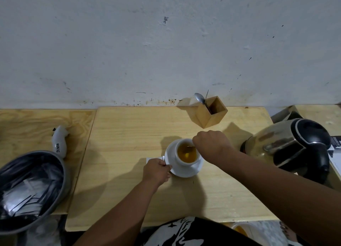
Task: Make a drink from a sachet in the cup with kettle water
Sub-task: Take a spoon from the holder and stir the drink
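The person's two arms come up from the bottom of the view, closest of all, and both reach for the cup (187,153). The cup is the main thing here, so every place below is told from it.

The cup is white and stands on a white saucer (184,172), near the middle of the tabletop (120,172). It is full of yellow-brown drink, so the water and the powder look to be in already.

The right hand (212,144) is just behind and right of the cup. Its fingers are curled shut around the handle of a small spoon (190,149), and the bowl of the spoon dips into the drink. I think the hand holds it that way to stir.

The left hand (156,172) is at the left front of the cup. Its fingers pinch the saucer's edge, likely to keep the cup from sliding while the spoon goes round. A small white thing (153,159) lies just left of the cup, partly under this hand. It may be the torn sachet, but it is too hidden to be sure.

The kettle (293,146) sits well to the right of the cup, put down out of the way. A wooden box (211,112) with another spoon in it stands behind the cup by the wall. A grey bowl (31,186) of packets sits far left of the cup.
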